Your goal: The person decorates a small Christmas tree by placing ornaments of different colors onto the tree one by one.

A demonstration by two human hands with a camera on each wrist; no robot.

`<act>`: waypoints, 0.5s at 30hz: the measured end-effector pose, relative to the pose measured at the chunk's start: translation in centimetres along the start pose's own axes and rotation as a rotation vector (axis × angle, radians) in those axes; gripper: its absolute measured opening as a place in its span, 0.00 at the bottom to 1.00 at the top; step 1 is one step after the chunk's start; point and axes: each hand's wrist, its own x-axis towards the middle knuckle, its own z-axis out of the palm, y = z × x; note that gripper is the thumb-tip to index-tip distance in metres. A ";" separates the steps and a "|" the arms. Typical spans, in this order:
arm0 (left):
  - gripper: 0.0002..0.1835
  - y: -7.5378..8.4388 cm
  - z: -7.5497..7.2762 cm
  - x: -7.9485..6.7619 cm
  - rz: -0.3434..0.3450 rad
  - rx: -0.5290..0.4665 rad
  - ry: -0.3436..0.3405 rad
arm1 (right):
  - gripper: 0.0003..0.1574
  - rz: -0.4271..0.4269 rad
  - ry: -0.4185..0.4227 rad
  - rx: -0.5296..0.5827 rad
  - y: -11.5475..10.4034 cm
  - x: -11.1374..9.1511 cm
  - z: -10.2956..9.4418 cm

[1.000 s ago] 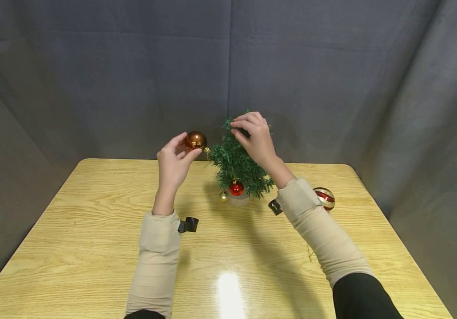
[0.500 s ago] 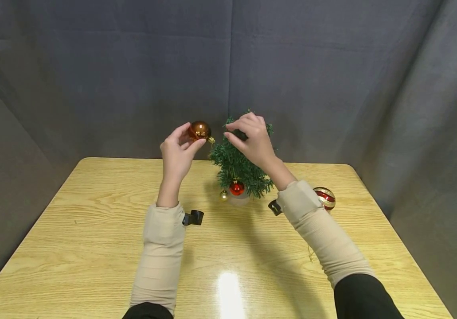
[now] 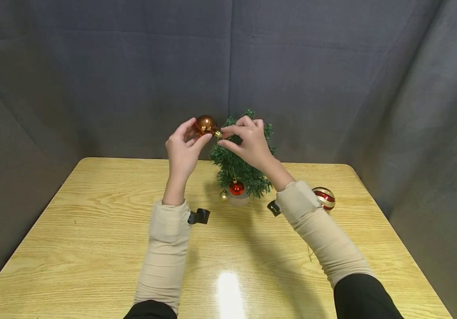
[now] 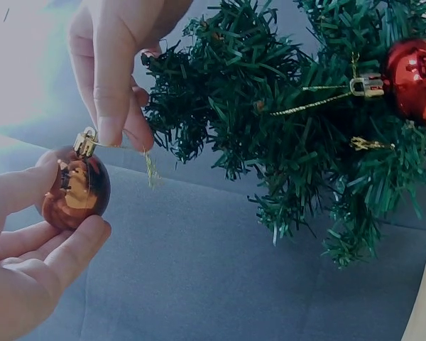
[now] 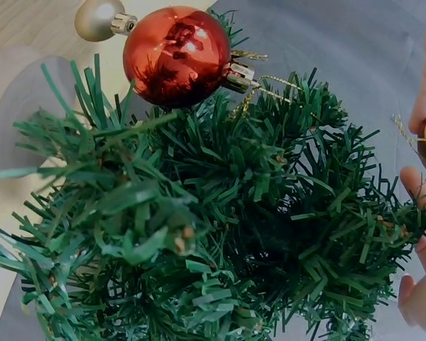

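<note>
Since a second earlier, your left hand had lifted the copper-brown ball ornament up and to the right, and your right hand had shifted left and a little down to meet it. The ball was now in the air, just left of the upper part of a small green artificial tree, its gold cap pointing right. Your left grip was firm on it, thumb on one side and fingers on the other. Your right grip was partly spread, thumb and forefinger a little apart beside the cap; you could not tell whether they touched the gold cord trailing from it.

Low on the front of the tree hung a shiny red ball, with a small pale gold ball just left of it. A larger ball striped in red and gold sat on the wood-grain surface to the right, partly behind your beige right sleeve. Each wrist wore a black camera, the left one jutting inward. A grey curtain filled the background.
</note>
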 end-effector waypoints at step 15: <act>0.27 0.2 0.2 0.1 0.018 -0.035 0.013 | 0.05 0.047 0.032 0.116 0.1 -0.1 0.3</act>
